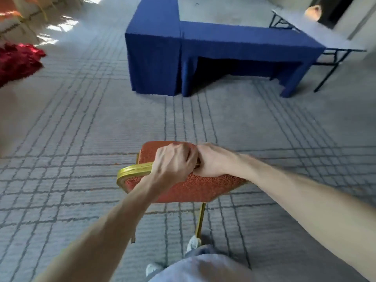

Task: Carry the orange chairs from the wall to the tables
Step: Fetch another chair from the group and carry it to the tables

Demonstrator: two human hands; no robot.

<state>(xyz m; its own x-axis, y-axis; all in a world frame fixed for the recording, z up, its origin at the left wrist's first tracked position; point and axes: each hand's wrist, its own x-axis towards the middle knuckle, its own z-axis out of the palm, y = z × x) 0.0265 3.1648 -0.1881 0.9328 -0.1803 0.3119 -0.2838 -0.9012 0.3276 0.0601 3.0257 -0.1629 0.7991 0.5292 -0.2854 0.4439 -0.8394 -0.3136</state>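
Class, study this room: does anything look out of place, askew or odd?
A red cloth lies crumpled on the carpet at far left. Beside the blue-draped tables, one folding table stands uncovered, legs showing. The orange chair is simply held by the left hand and right hand.

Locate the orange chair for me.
Head view, lower centre: the orange chair, its top rail gripped by the left hand and right hand, is short of the blue-draped tables.

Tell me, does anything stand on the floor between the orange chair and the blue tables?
Nothing visible does. Only open carpet lies between the orange chair and the blue tables. The red cloth heap lies far to the left, off that path.
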